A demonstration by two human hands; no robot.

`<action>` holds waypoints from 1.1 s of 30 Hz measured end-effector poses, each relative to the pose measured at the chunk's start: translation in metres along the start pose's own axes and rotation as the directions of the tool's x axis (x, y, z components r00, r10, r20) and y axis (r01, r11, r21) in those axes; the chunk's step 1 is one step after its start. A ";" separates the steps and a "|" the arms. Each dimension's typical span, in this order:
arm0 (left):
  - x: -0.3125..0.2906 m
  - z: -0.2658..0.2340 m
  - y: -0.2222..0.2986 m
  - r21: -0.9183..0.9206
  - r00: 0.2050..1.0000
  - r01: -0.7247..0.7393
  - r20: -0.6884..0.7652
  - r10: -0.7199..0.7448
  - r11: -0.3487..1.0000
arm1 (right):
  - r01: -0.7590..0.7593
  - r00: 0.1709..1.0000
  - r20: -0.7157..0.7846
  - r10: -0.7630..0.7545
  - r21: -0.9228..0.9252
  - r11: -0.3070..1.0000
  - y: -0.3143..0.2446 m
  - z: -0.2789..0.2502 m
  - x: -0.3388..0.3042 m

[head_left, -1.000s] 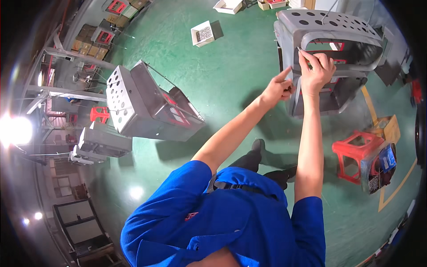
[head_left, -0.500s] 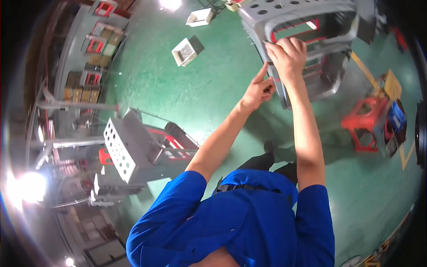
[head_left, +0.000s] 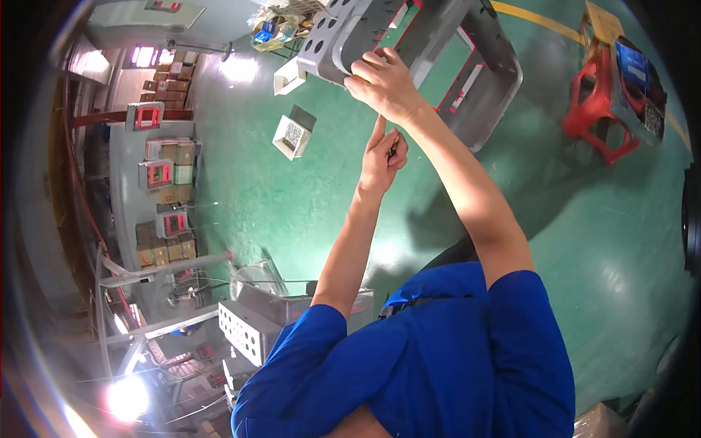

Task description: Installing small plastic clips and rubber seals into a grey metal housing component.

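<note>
A large grey molded housing (head_left: pixel 431 80) with red-edged openings and a row of round holes stands at the top. My right hand (head_left: pixel 385 86) is at its near edge, fingers bent and pinched together; what they hold, if anything, is hidden. Just below, my left hand (head_left: pixel 381 157) points its index finger up toward the right hand. Its other fingers are curled round small dark pieces (head_left: pixel 393 150), too small to name. Short dark pins stick out along the housing's rim.
A white box of small parts (head_left: pixel 293 136) lies on the green floor, near another white box (head_left: pixel 290 77). A red stool (head_left: pixel 602 106) stands right, beside a blue packet (head_left: pixel 632 66). Another grey housing with holes (head_left: pixel 241 332) is at lower left. Cartons (head_left: pixel 169 91) line the left.
The view has turned, so the housing and stool sit differently in it. My right hand remains at the housing's edge, now gripping with bent fingers; my left stays just below it, index finger extended.
</note>
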State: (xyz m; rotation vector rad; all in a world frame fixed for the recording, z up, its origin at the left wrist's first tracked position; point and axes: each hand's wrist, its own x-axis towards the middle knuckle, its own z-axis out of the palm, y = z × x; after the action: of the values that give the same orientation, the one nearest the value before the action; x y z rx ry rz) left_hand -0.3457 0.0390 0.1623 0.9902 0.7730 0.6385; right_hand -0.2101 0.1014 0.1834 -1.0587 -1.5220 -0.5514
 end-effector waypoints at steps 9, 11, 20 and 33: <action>-0.017 0.023 -0.012 0.038 0.997 0.022 -0.075 -0.019 0.999 | -0.039 0.999 -0.028 0.041 0.056 0.998 -0.007 -0.016 -0.022; -0.018 0.031 -0.011 0.027 0.997 0.018 -0.076 -0.015 0.999 | -0.047 0.999 -0.009 0.047 0.028 0.999 -0.007 -0.018 -0.022; -0.044 0.022 -0.014 0.218 0.995 -0.016 -0.093 0.037 0.976 | -0.620 0.782 0.204 0.589 0.359 0.698 -0.069 -0.100 -0.095; -0.088 -0.008 -0.013 0.455 0.992 0.116 -0.013 -0.123 0.883 | -0.700 0.618 0.291 0.730 0.626 0.343 -0.099 -0.094 -0.134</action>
State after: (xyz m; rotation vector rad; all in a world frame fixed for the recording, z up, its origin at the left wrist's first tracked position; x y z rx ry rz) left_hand -0.4016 -0.0300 0.1722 1.3616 0.9870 0.3427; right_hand -0.2514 -0.0660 0.1000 -0.9541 -0.8964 0.6279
